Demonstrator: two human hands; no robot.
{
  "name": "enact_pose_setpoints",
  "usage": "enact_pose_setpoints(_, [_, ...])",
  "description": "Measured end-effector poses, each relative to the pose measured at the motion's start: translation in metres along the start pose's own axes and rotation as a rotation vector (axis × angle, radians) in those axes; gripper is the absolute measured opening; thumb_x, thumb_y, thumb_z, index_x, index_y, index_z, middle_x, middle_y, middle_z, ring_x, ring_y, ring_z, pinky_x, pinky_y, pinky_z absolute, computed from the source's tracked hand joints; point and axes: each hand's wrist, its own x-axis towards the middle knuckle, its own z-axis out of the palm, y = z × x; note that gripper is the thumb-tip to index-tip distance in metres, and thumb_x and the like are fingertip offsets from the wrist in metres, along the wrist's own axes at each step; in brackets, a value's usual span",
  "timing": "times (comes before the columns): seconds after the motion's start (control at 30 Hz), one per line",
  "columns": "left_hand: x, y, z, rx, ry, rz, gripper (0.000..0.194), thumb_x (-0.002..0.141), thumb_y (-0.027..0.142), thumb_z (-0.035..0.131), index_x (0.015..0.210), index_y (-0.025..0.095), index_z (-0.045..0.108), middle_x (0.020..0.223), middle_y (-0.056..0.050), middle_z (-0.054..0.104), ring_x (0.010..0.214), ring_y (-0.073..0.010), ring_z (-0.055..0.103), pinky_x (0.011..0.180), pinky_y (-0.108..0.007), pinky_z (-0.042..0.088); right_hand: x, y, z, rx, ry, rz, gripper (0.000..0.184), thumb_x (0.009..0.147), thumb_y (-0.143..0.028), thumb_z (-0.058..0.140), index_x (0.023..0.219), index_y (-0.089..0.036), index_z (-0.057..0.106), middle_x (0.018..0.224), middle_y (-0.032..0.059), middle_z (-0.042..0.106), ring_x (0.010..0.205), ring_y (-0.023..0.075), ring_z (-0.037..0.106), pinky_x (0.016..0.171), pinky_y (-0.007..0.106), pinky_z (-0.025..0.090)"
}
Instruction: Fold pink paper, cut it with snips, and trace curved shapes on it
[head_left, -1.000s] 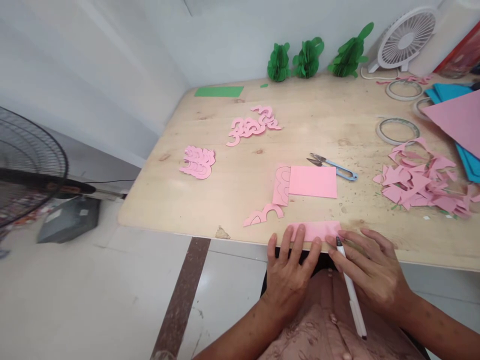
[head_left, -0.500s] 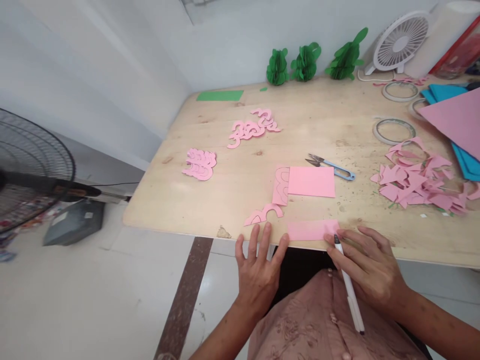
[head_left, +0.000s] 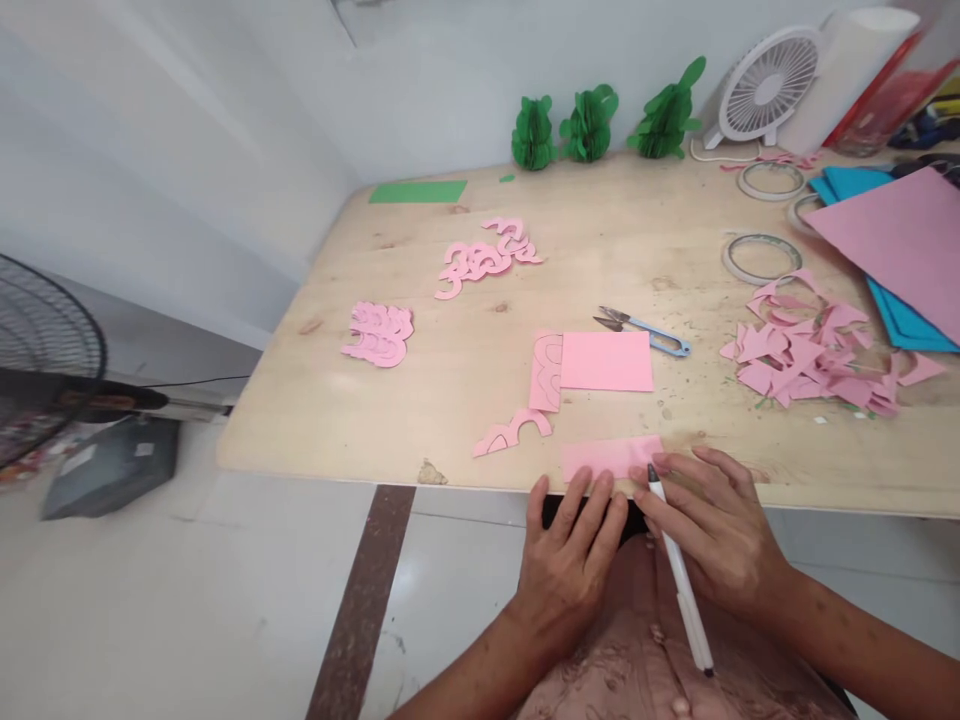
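Note:
A pink paper strip [head_left: 609,455] lies at the table's front edge. My left hand [head_left: 568,550] rests at its lower edge with the fingers stretched out. In my right hand [head_left: 716,530] is a white marker pen [head_left: 684,590], its dark tip pointing up toward the strip; the fingertips also touch the strip's right end. Just beyond lie a curvy pink cutout [head_left: 514,432], a pink piece with drawn arcs [head_left: 546,372] and a plain pink rectangle [head_left: 607,361]. Blue-handled thread snips [head_left: 660,337] lie partly under the rectangle.
Pink scraps [head_left: 814,350] are heaped on the right, near tape rolls [head_left: 763,260] and blue sheets [head_left: 896,300]. Pink cutouts lie in a loose pile [head_left: 480,260] and a stack [head_left: 379,333]. Green paper figures [head_left: 589,125] and a small white fan [head_left: 769,88] stand at the back.
My left hand has moved right, from beside the curvy cutout to the pink strip's lower edge. The right hand still holds the pen at the strip's right end. The view has shifted slightly.

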Motion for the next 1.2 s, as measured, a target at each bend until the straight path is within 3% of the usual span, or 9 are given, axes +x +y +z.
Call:
enact_pose_setpoints(0.13, [-0.004, -0.003, 0.005, -0.018, 0.043, 0.018, 0.039, 0.085, 0.011, 0.050, 0.123, 0.010, 0.055, 0.136, -0.013, 0.053, 0.136, -0.0296, 0.036, 0.113, -0.058, 0.015, 0.007, -0.006, 0.002, 0.020, -0.042, -0.010, 0.029, 0.090, -0.009, 0.044, 0.107, -0.017, 0.066, 0.092, 0.0064, 0.071, 0.110, 0.0257, 0.057, 0.100, 0.051, 0.032])
enact_pose_setpoints(0.3, [-0.004, -0.004, 0.008, -0.020, 0.065, 0.014, 0.037, 0.084, 0.010, 0.050, 0.121, 0.013, 0.056, 0.135, -0.012, 0.054, 0.136, -0.0281, 0.036, 0.113, -0.057, 0.016, -0.001, 0.005, -0.009, -0.031, -0.053, -0.016, 0.031, 0.091, -0.009, 0.044, 0.111, -0.020, 0.065, 0.095, 0.0051, 0.072, 0.108, 0.0223, 0.059, 0.103, 0.048, 0.031])
enact_pose_setpoints(0.47, [-0.006, -0.010, 0.003, -0.005, 0.091, -0.026, 0.040, 0.081, 0.008, 0.053, 0.121, 0.014, 0.057, 0.131, -0.012, 0.058, 0.138, -0.0289, 0.033, 0.113, -0.057, 0.017, -0.017, 0.016, -0.021, -0.112, -0.017, 0.024, 0.028, 0.086, -0.007, 0.053, 0.107, -0.020, 0.066, 0.106, 0.0054, 0.072, 0.105, 0.0219, 0.062, 0.101, 0.047, 0.034])
enact_pose_setpoints(0.67, [-0.004, -0.005, -0.006, -0.005, 0.077, -0.110, 0.044, 0.080, 0.012, 0.057, 0.124, 0.017, 0.056, 0.134, -0.012, 0.055, 0.138, -0.0311, 0.031, 0.112, -0.060, 0.015, -0.020, 0.017, -0.017, -0.113, 0.015, 0.018, 0.029, 0.083, -0.007, 0.058, 0.108, -0.019, 0.066, 0.103, 0.0057, 0.073, 0.103, 0.0235, 0.062, 0.100, 0.048, 0.034])
enact_pose_setpoints(0.8, [0.013, 0.013, -0.002, -0.043, 0.042, 0.003, 0.040, 0.084, 0.018, 0.053, 0.124, 0.019, 0.057, 0.141, -0.008, 0.048, 0.138, -0.0302, 0.031, 0.113, -0.060, 0.009, -0.020, 0.020, -0.016, -0.114, 0.004, -0.008, 0.029, 0.084, -0.009, 0.056, 0.109, -0.020, 0.066, 0.101, 0.0069, 0.073, 0.104, 0.0238, 0.061, 0.099, 0.048, 0.035])
enact_pose_setpoints(0.93, [0.025, 0.021, 0.003, -0.050, 0.028, 0.067, 0.038, 0.088, 0.018, 0.047, 0.125, 0.018, 0.054, 0.142, -0.010, 0.047, 0.136, -0.0272, 0.037, 0.113, -0.059, 0.012, -0.024, 0.023, -0.016, -0.110, 0.025, -0.029, 0.026, 0.086, -0.012, 0.055, 0.108, -0.021, 0.066, 0.100, 0.0072, 0.073, 0.105, 0.0240, 0.060, 0.098, 0.049, 0.036])
enact_pose_setpoints(1.2, [0.000, 0.005, -0.007, 0.008, 0.046, -0.048, 0.044, 0.083, 0.012, 0.051, 0.127, 0.014, 0.052, 0.138, -0.016, 0.051, 0.133, -0.0273, 0.041, 0.112, -0.060, 0.014, -0.029, 0.026, -0.014, -0.137, -0.007, -0.015, 0.025, 0.084, -0.014, 0.059, 0.107, -0.022, 0.064, 0.108, 0.0067, 0.071, 0.102, 0.0239, 0.062, 0.099, 0.049, 0.036])
